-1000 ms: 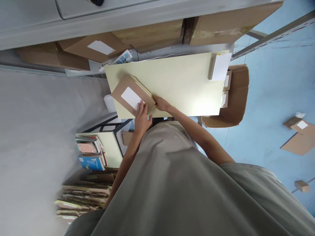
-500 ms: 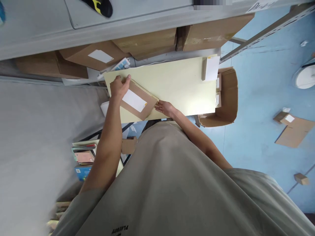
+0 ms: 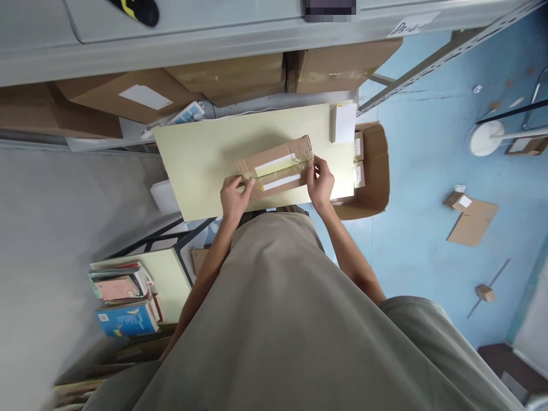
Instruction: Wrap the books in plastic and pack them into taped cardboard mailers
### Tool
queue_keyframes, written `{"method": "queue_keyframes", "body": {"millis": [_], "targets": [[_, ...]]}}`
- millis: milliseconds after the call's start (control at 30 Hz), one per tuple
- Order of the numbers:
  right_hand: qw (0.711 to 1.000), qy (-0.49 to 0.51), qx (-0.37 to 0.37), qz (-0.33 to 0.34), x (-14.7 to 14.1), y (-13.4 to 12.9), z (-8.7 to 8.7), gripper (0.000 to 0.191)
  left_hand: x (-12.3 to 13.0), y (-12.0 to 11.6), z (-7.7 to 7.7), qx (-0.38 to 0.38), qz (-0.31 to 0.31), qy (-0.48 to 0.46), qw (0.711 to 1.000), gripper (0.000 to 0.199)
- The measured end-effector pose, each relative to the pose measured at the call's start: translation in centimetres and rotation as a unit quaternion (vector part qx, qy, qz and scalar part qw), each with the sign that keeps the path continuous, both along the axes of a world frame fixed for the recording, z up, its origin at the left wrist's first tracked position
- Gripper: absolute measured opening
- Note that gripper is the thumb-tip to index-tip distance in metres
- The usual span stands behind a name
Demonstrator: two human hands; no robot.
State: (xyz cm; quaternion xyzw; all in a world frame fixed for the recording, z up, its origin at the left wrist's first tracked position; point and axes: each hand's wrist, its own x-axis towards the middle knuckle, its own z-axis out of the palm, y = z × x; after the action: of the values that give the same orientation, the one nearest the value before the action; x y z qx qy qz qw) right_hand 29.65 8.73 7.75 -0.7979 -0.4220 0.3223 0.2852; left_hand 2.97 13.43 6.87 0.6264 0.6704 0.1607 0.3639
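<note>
Above the pale yellow tabletop (image 3: 192, 165), I hold a flat brown cardboard box (image 3: 278, 151) between both hands. Clear tape wraps its two ends, and a seam runs along its length. A pale yellow-white strip and a narrower white strip show on its upper face. My left hand (image 3: 235, 197) pinches the left end, thumb on top. At the opposite end, my right hand (image 3: 320, 181) grips the taped edge with thumb and fingers. A white block (image 3: 345, 123), which looks like a stack of labels, lies at the tabletop's far right corner.
An open carton (image 3: 377, 171) with smaller labelled boxes stands against the table's right end. Large cartons (image 3: 226, 77) line the shelf behind. Books (image 3: 128, 317) are stacked at lower left. Flattened cardboard (image 3: 473, 220) lies on the blue floor, near a white round stool (image 3: 486, 138).
The box has moved right and been turned, now showing a taped, seamed face instead of the one with a large white label. My right hand has closed on its right end.
</note>
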Motion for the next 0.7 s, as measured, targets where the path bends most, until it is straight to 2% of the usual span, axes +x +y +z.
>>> {"method": "queue_keyframes", "body": {"millis": [133,233,300,400,500,600,700], "targets": [[0.994,-0.087,-0.050,0.038,1.6,0.3,-1.8,0.062,2.7,-1.1,-0.5,-0.055,-0.016,0.025,0.998,0.036],[0.988,-0.108,-0.095,0.061,1.4,1.3,-2.3,0.073,4.3,-0.6,-0.9,-0.093,0.020,0.072,0.993,0.048],[0.982,-0.118,-0.130,0.070,1.1,2.2,-2.5,0.081,4.9,0.0,-1.7,-0.121,0.041,0.068,0.990,0.053],[0.974,-0.139,-0.155,0.089,1.3,3.1,-3.0,0.088,4.9,0.4,-3.5,-0.139,0.053,0.016,0.989,0.052],[0.965,-0.144,-0.167,0.141,2.8,3.0,-3.3,0.089,4.4,0.1,-5.0,-0.131,0.063,-0.051,0.988,0.053],[0.958,-0.110,-0.167,0.205,5.0,2.5,-3.3,0.086,4.2,-0.6,-5.5,-0.124,0.084,-0.106,0.983,0.056],[0.956,-0.044,-0.145,0.252,6.9,1.7,-3.1,0.084,3.9,-1.3,-5.2,-0.123,0.103,-0.151,0.975,0.061]]}}
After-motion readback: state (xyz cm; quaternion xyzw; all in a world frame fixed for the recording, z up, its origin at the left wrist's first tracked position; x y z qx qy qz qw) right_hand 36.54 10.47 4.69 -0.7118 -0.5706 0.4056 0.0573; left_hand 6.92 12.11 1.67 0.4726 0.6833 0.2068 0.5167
